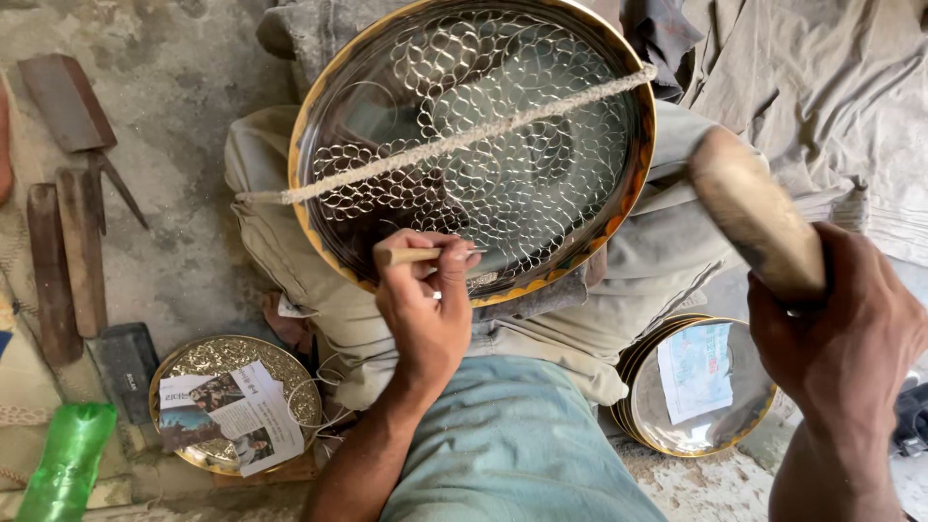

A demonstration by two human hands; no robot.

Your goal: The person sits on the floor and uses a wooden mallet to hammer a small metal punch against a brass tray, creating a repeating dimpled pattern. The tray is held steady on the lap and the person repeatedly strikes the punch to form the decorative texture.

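One round metal tray (483, 145), gold-rimmed and covered in engraved loops, rests on the person's lap, with one rope (454, 140) stretched across it. The left hand (425, 304) is clenched around one thin punch (425, 255), tip touching the tray. The right hand (841, 324) grips one wooden mallet (754, 213), raised beside the tray.

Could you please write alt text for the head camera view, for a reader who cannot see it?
Seen from above, a person's left hand holds a thin punch against a round metal tray patterned with loops, resting on their lap, while the right hand raises a wooden mallet. More trays, paper, tools and a green bottle lie around.
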